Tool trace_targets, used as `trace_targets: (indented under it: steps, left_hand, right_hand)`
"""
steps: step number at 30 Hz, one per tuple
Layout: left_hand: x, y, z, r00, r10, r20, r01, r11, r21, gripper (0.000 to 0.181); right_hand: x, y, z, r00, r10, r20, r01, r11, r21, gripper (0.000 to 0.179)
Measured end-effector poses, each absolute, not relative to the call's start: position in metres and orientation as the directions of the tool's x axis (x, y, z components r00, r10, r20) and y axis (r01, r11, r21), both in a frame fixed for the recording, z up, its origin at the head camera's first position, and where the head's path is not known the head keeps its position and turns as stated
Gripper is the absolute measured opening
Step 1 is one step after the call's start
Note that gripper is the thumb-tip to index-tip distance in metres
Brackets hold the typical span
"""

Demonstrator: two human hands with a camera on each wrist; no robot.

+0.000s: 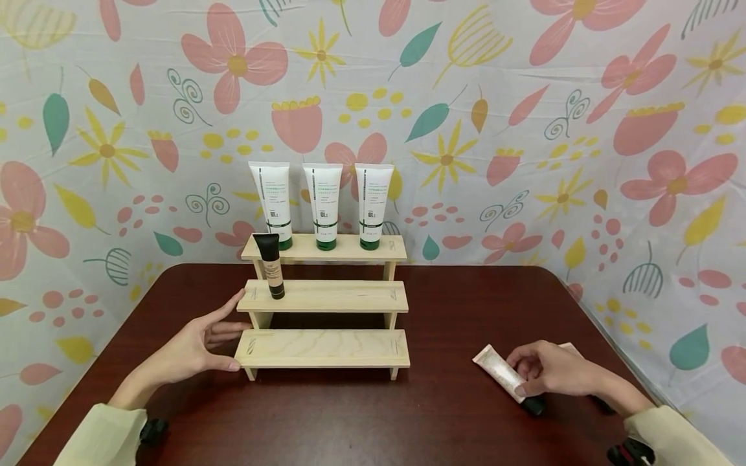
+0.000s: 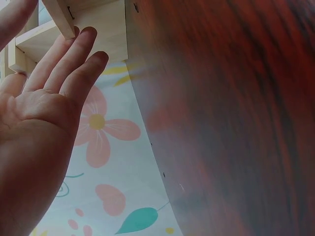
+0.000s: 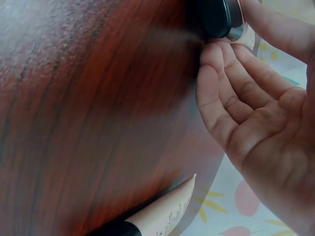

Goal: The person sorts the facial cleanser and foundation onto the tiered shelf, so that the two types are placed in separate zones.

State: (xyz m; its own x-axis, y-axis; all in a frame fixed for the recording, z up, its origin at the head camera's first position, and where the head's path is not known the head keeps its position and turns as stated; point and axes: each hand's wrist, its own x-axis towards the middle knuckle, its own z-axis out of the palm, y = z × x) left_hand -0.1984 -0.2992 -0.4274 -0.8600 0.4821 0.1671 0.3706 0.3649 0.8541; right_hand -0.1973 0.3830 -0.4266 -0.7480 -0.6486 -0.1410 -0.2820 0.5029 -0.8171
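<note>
From the head camera I see my right hand resting on a beige tube with a black cap that lies flat on the dark red tabletop, well to the right of the wooden stepped rack; the fingers curl over the tube's lower half, near its cap. A second tube seems to lie just behind that hand, mostly hidden. My left hand sits at the rack's left end, fingers straight and relaxed, the fingertips touching the edges of the lowest and middle steps, holding nothing. A flowered cloth backdrop closes off the space behind the tabletop. On the rack's top step stand three white tubes with green caps, cap down in a row; on the middle step, at its left end, stands one small beige tube with a black cap. The bottom step carries nothing I can see. In the left wrist view the left hand is spread flat, fingertips against the rack's pale wood. In the right wrist view the right hand's curled fingers touch a black cap, and another tube's crimped end lies nearer the camera.
</note>
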Motion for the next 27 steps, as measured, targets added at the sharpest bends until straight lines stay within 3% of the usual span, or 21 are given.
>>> trace_targets:
  steps: [18, 27]
  left_hand:
    - [-0.198, -0.299, -0.426, -0.858, 0.488, 0.159, 0.367, 0.368, 0.854, 0.124]
    - [-0.198, -0.299, -0.426, -0.86, 0.485, 0.158, 0.364, 0.366, 0.856, 0.124]
  right_hand:
    - [-0.192, 0.375, -0.429, -0.744, -0.652, -0.143, -0.221, 0.443, -0.869, 0.026]
    - [-0.185, 0.356, -0.424, -0.811, -0.577, -0.099, -0.239, 0.481, -0.844, 0.022]
